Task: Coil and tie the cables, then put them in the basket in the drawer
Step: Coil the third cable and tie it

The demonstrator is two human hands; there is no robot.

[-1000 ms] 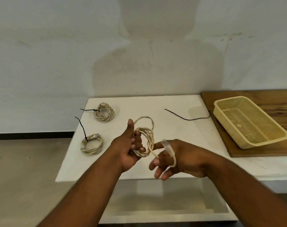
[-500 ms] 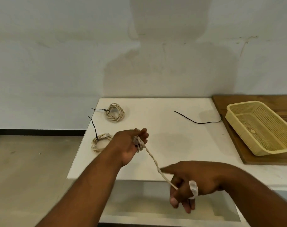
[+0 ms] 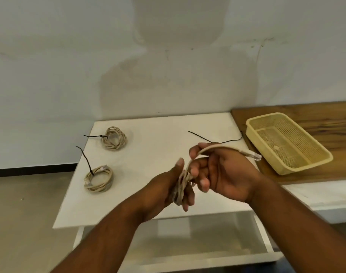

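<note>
Over the white rectangular surface point(image 3: 158, 158), the left hand point(image 3: 162, 191) is gripping a beige coiled cable point(image 3: 181, 186). The right hand point(image 3: 227, 174) is curling its fingers point(image 3: 194, 151) round the stiff plug-tipped tail point(image 3: 253, 155), which could spring out and loosen the coil.

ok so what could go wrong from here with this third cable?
1. The coil is only held in the left hand, untied; reaching for the loose black tie could let loops spring open.
2. The cable tail draped over the right hand ends in a connector sticking out; it may snag or stay unwrapped.
3. The basket sits on the wooden board, not in the drawer.
</note>
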